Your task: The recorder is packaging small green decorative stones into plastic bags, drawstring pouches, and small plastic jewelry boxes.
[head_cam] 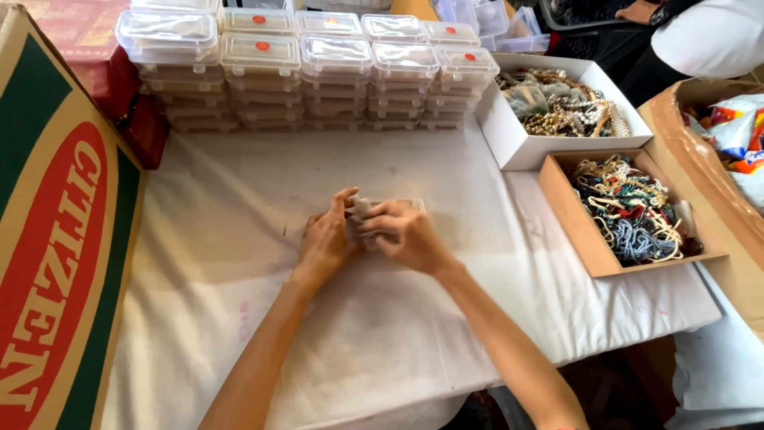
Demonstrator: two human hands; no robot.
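Now both of your hands meet in the middle of the white desk (239,199). Your left hand (325,239) and right hand (406,233) grip a small grey pouch (362,211) above a clear box (414,205). Press softly and keep it flat.

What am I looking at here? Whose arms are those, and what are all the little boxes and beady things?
This picture comes from a camera worn on a person's head, looking down, so the two bare arms are that person's own. The left hand and right hand meet in the middle, holding a small clear plastic box with something pale in it; the fingers hide most of it. They work over a table with a white cloth. At the back stand stacks of clear lidded boxes. To the right, a white box and a brown tray are full of tangled bead necklaces. A big cardboard carton stands at the left.
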